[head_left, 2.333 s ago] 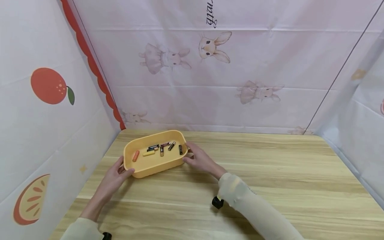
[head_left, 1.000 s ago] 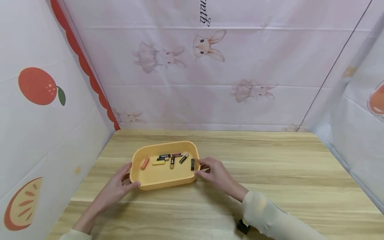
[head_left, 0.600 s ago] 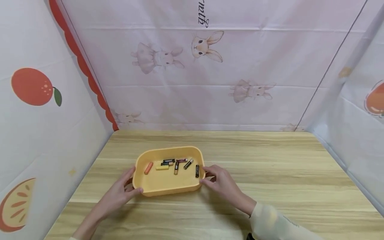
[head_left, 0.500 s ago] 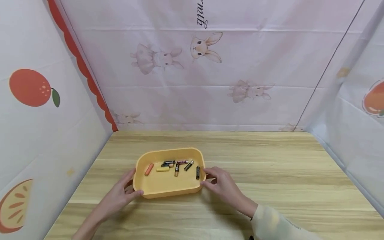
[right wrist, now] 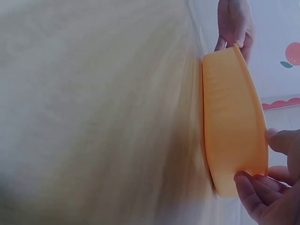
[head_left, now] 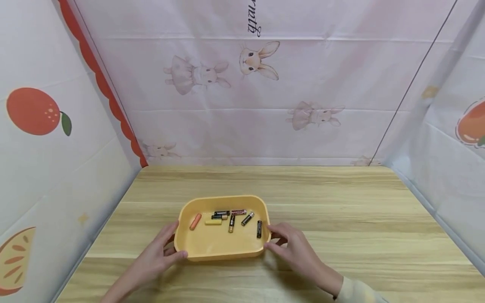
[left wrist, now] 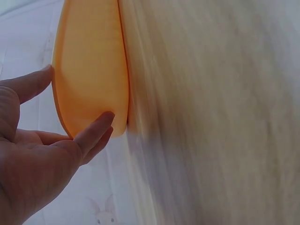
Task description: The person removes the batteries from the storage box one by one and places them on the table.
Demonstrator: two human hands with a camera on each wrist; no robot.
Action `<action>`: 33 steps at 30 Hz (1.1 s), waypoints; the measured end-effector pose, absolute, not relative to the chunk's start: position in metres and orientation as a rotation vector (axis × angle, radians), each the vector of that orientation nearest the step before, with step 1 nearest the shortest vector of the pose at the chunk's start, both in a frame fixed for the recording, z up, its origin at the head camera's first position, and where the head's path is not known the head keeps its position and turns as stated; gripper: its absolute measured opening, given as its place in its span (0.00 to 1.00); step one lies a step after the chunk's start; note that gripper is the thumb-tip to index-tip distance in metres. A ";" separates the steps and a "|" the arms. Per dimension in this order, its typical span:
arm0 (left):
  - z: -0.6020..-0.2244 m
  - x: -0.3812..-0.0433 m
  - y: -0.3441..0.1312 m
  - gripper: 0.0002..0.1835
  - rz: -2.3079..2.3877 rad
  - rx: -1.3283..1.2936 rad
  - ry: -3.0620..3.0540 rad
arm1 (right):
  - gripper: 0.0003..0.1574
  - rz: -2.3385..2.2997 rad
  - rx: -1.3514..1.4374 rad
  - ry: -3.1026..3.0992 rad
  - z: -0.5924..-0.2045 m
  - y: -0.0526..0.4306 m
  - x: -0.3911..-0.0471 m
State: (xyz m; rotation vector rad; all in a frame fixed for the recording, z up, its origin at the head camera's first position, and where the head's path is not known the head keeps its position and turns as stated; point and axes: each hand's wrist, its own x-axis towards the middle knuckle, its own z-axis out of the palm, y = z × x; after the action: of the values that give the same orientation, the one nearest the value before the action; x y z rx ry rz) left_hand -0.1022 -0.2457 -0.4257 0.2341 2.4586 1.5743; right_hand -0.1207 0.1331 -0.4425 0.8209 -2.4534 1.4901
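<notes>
A yellow plastic bin (head_left: 206,246) with rounded corners is low over the wooden table, its base right at the tabletop in both wrist views. My left hand (head_left: 155,256) grips its left end, thumb at the near rim corner and fingers against the outer wall. At the other end my right hand (head_left: 297,252) holds the rim and side between thumb and fingers. Inside lie several loose batteries: an orange one (head_left: 195,221) on the left, a yellow one (head_left: 213,222), a dark red one (head_left: 238,212), and black ones, among them a black battery (head_left: 259,229) beside the right wall.
The light wood table (head_left: 341,202) stretches behind the bin and to its right. A pink sheet (head_left: 227,126) printed with rabbits hangs along the back edge. White fruit-printed sheets stand at the left (head_left: 45,168) and right (head_left: 447,139) sides.
Both hands have brought the bin from the back left towards me and to the right, turning it straighter. The batteries inside keep roughly their arrangement. The head view has shifted slightly.
</notes>
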 end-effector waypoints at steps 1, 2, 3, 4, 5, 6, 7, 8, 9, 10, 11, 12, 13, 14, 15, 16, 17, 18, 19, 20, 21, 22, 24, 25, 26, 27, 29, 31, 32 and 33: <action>-0.426 -0.101 -0.244 0.52 1.592 0.243 2.445 | 0.24 1.468 0.823 -2.445 -0.443 0.135 -0.118; -0.426 -0.100 -0.243 0.52 1.611 0.246 2.429 | 0.24 1.440 0.829 -2.434 -0.444 0.137 -0.115; -0.426 -0.098 -0.242 0.52 1.626 0.250 2.420 | 0.25 1.415 0.833 -2.425 -0.445 0.139 -0.113; -0.426 -0.097 -0.240 0.52 1.640 0.263 2.411 | 0.25 1.391 0.838 -2.419 -0.446 0.141 -0.110; -0.427 -0.095 -0.239 0.52 1.653 0.266 2.401 | 0.25 1.374 0.843 -2.410 -0.446 0.142 -0.108; -0.427 -0.093 -0.238 0.51 1.665 0.275 2.386 | 0.25 1.359 0.848 -2.403 -0.447 0.144 -0.106; -0.427 -0.092 -0.237 0.51 1.670 0.278 2.376 | 0.24 1.353 0.853 -2.399 -0.447 0.146 -0.103; -0.427 -0.090 -0.235 0.51 1.680 0.271 2.365 | 0.24 1.350 0.860 -2.395 -0.447 0.147 -0.101; -0.427 -0.088 -0.234 0.52 1.685 0.261 2.355 | 0.24 1.351 0.864 -2.393 -0.446 0.149 -0.099; -0.427 -0.087 -0.232 0.52 1.696 0.267 2.338 | 0.24 1.351 0.868 -2.393 -0.446 0.150 -0.097; -0.428 -0.085 -0.231 0.52 1.708 0.280 2.328 | 0.24 1.349 0.870 -2.393 -0.445 0.152 -0.095; -0.428 -0.084 -0.230 0.52 1.723 0.282 2.306 | 0.24 1.350 0.873 -2.394 -0.445 0.153 -0.093; -0.429 -0.083 -0.229 0.52 1.736 0.287 2.291 | 0.24 1.352 0.879 -2.392 -0.445 0.155 -0.091; -0.430 -0.081 -0.228 0.52 1.752 0.303 2.272 | 0.24 1.351 0.882 -2.392 -0.445 0.157 -0.088; -0.430 -0.080 -0.228 0.52 1.763 0.325 2.252 | 0.24 1.354 0.885 -2.393 -0.445 0.158 -0.086; -0.431 -0.078 -0.228 0.52 1.779 0.344 2.227 | 0.24 1.354 0.890 -2.392 -0.445 0.160 -0.085; -0.432 -0.077 -0.228 0.52 1.787 0.357 2.209 | 0.24 1.355 0.897 -2.391 -0.446 0.162 -0.083; -0.433 -0.075 -0.227 0.52 1.793 0.354 2.191 | 0.24 1.358 0.905 -2.389 -0.446 0.163 -0.081; -0.433 -0.074 -0.228 0.53 1.796 0.371 2.182 | 0.24 1.357 0.915 -2.385 -0.447 0.164 -0.080; -0.434 -0.073 -0.228 0.53 1.796 0.383 2.175 | 0.24 1.354 0.926 -2.380 -0.447 0.165 -0.079; -0.434 -0.072 -0.228 0.53 1.796 0.392 2.169 | 0.24 1.353 0.940 -2.373 -0.448 0.166 -0.079; -0.435 -0.071 -0.228 0.53 1.795 0.390 2.162 | 0.24 1.345 0.955 -2.362 -0.448 0.167 -0.078; -0.435 -0.070 -0.227 0.54 1.786 0.376 2.163 | 0.24 1.339 0.975 -2.348 -0.449 0.169 -0.078; -0.436 -0.069 -0.227 0.54 1.785 0.364 2.161 | 0.24 1.340 0.983 -2.344 -0.449 0.169 -0.078; -0.436 -0.069 -0.226 0.54 1.783 0.355 2.162 | 0.23 1.346 0.986 -2.346 -0.449 0.170 -0.078; -0.436 -0.068 -0.226 0.54 1.781 0.345 2.162 | 0.23 1.355 0.983 -2.352 -0.449 0.170 -0.078; -0.436 -0.067 -0.225 0.55 1.771 0.320 2.173 | 0.23 1.373 0.974 -2.368 -0.449 0.171 -0.077; -0.436 -0.067 -0.224 0.55 1.763 0.312 2.185 | 0.23 1.381 0.973 -2.379 -0.449 0.172 -0.076; -0.435 -0.066 -0.224 0.56 1.756 0.305 2.192 | 0.23 1.380 0.973 -2.383 -0.449 0.173 -0.076; -0.435 -0.066 -0.224 0.56 1.746 0.290 2.198 | 0.23 1.374 0.978 -2.381 -0.450 0.173 -0.076</action>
State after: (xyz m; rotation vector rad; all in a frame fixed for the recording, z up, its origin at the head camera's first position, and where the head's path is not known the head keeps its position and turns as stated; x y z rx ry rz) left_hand -0.0656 -0.2237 -0.4350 0.2899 2.1977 1.7456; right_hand -0.0760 0.1733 -0.4498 0.9777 -2.3814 1.3738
